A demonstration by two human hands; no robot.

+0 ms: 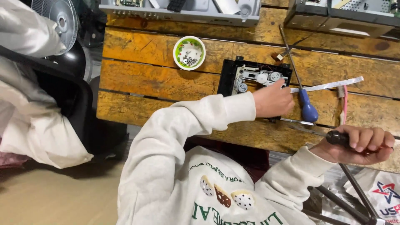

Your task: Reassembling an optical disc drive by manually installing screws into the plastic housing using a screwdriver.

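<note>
Left hand (273,101) rests curled on the black drive mechanism (250,79) at table centre; right hand (360,145), at four o'clock, grips a dark-handled screwdriver (337,137). Risk — the blue-handled screwdriver (308,110) lies just beside the left hand and could be knocked off, and the bowl of screws (189,53) at ten o'clock could tip.

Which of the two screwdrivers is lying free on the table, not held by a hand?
The blue-handled screwdriver, resting on the wooden table beside the left hand. The black-handled screwdriver is gripped in the right hand.

A small bowl (189,52) of screws is set on the wooden desk (146,83); a blue-handled screwdriver (308,111), a toothbrush (343,100) and a fan (58,16) are seen
</note>
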